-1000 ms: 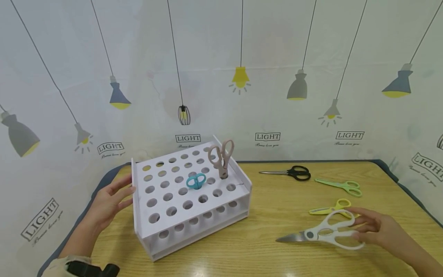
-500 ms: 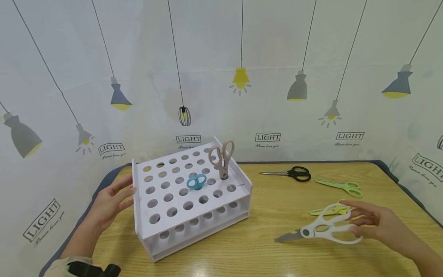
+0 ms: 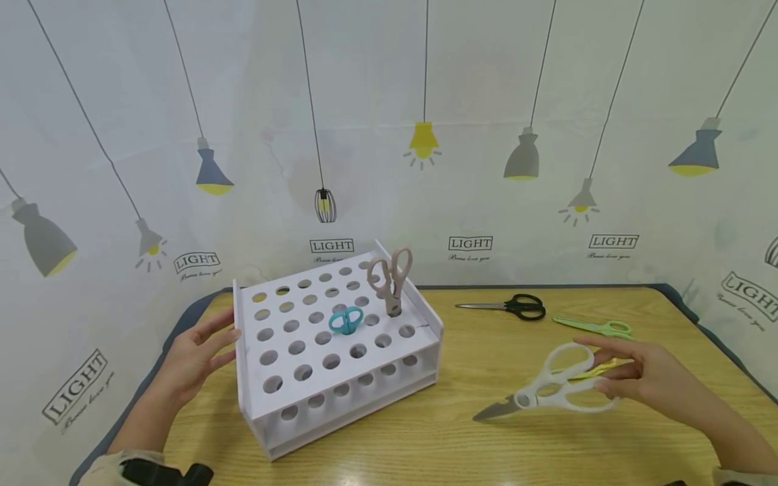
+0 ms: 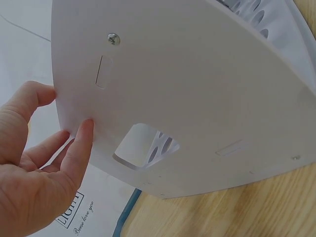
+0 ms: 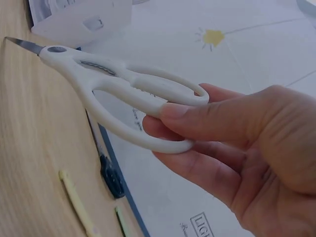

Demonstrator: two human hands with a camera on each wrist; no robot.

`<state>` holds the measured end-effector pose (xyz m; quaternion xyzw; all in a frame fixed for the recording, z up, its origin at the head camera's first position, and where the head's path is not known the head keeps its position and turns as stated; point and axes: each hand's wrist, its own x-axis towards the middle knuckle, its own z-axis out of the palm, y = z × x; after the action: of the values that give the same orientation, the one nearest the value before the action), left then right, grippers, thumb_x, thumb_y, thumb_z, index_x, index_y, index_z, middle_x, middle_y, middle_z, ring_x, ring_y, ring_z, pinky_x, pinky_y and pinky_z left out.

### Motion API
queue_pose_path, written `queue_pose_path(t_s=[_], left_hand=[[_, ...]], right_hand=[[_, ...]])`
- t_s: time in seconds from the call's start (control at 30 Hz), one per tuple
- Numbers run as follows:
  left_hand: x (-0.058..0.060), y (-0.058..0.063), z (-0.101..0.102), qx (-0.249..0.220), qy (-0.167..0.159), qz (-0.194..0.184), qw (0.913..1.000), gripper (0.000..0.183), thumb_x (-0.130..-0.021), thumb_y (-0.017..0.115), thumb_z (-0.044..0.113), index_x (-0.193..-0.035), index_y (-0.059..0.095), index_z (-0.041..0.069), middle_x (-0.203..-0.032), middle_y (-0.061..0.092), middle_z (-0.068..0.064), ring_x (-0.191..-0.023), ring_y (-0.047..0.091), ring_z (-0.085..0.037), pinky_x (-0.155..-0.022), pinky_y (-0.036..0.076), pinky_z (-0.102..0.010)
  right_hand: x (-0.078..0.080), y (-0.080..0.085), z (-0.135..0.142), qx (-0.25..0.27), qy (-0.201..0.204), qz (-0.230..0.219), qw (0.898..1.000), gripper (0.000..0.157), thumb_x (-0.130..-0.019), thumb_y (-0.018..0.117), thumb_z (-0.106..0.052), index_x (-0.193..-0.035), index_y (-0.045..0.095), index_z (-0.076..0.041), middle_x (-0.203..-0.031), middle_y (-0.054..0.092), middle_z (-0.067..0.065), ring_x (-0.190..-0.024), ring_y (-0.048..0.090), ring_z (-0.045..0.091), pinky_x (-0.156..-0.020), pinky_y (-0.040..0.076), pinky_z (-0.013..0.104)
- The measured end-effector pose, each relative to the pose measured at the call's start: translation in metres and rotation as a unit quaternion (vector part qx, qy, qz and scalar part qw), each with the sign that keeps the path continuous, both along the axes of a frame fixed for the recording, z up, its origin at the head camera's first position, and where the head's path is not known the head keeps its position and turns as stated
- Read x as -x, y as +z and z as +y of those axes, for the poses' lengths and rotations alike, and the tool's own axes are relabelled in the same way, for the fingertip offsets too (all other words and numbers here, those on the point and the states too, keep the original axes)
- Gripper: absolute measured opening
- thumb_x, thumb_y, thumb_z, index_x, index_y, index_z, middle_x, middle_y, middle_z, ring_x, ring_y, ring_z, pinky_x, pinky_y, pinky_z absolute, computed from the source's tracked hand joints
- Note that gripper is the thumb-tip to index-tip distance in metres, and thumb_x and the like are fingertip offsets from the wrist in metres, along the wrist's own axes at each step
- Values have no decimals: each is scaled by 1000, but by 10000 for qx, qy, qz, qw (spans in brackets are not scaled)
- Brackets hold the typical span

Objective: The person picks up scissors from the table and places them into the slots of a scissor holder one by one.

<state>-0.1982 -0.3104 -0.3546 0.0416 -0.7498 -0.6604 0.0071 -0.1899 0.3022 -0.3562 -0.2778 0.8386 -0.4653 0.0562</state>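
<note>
White-handled kitchen scissors [image 3: 526, 398] are held by the handles in my right hand [image 3: 653, 381], tips pointing left and slightly down. In the right wrist view, thumb and fingers pinch the scissors' handle loops [image 5: 114, 94]. My left hand [image 3: 191, 354] touches the left side of a white rack [image 3: 240, 368] with many round holes. Its fingers [image 4: 85, 136] rest against the side panel [image 4: 197, 79] in the left wrist view. Small teal scissors [image 3: 346, 320] and beige scissors [image 3: 394, 287] stand in the rack's holes, handles up; their blades are hidden.
Black-handled scissors [image 3: 523, 307] and green scissors [image 3: 598, 327] lie on the wooden table [image 3: 425, 439] at the back right. Yellow scissors [image 3: 592, 370] lie partly hidden behind the white scissors and right hand. A lamp-patterned curtain [image 3: 474, 196] stands behind the table.
My right hand has lifted the white scissors and shifted them left, so they now cover more of the yellow scissors. My left hand stays at the rack.
</note>
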Motion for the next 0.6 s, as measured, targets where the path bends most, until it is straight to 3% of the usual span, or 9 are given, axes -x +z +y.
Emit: queue_pose_path(t_s=[0.3, 0.6], left_hand=[[2, -1, 0, 77, 15, 14, 10000, 73, -89, 61, 26, -146, 20, 5, -145, 20, -17, -93, 53, 6, -82, 50, -21], [2, -4, 0, 182, 15, 98, 9998, 74, -88, 62, 28, -145, 22, 4, -145, 21, -19, -93, 53, 5, -82, 50, -22]], right_hand=[[8, 25, -28, -363, 382, 400, 9978, 55, -86, 62, -6, -138, 43, -12, -103, 56, 7, -84, 65, 14, -60, 56, 31], [12, 62, -63, -761, 517, 611, 9939, 52, -87, 63, -13, -136, 46, -14, -107, 56, 13, -84, 65, 12, -62, 55, 29]])
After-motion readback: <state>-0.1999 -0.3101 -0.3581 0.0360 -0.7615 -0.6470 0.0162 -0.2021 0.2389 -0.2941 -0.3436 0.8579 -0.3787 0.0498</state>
